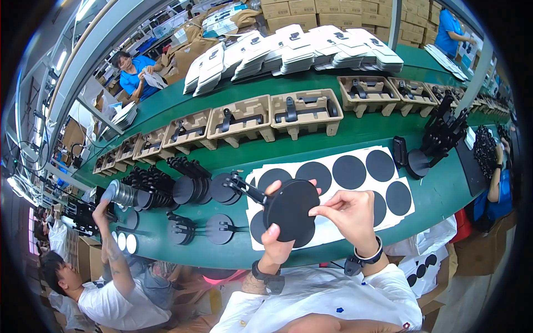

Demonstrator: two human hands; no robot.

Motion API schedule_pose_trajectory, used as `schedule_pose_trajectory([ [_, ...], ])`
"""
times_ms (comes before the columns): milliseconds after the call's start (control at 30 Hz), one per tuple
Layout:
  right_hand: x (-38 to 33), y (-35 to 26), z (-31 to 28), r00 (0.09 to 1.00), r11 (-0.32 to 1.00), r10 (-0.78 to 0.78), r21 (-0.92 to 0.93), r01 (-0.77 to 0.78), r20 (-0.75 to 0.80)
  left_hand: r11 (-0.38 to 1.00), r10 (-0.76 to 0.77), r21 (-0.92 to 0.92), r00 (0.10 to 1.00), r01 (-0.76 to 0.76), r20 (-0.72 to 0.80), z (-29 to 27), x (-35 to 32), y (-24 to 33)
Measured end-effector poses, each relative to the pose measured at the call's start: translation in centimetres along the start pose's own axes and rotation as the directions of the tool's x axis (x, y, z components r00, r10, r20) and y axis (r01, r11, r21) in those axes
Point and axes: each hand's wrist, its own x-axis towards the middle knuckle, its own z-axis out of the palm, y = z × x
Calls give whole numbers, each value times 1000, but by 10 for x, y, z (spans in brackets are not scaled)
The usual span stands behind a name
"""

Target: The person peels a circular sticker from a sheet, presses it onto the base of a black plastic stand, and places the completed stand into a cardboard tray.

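My left hand (276,247) grips a black stand by its round base (291,208), thumb on the near rim and fingers behind. The flat face is turned up toward me. A hinged arm (247,188) sticks out from the stand to the upper left. At the base's right rim, the thumb and forefinger of my right hand (355,213) are pinched together; what lies between them is too small to make out. Beneath both hands lies a stack of white sheets (328,232) bearing several round black pads (350,171), partly hidden by the stand and hands.
Several similar stands (191,190) are grouped on the green table at left, more (444,130) at right. Brown moulded trays (241,127) holding black parts line the green belt beyond. White cartons (300,53) are piled behind. A co-worker in white (114,297) reaches in from the left.
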Motion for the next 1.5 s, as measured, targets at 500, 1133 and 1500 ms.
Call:
schedule_pose_trajectory([
  [500,4,-17,37,516,394,-781,-363,844,353,995,67,-64,984,-79,-165,-22,-5,7],
  [1133,256,112,186,969,651,-236,-728,213,72,-87,331,839,778,-538,533,-79,-47,133],
  [1500,109,169,195,830,398,234,-829,394,506,-777,-71,17,115,-629,991,-85,-62,127],
])
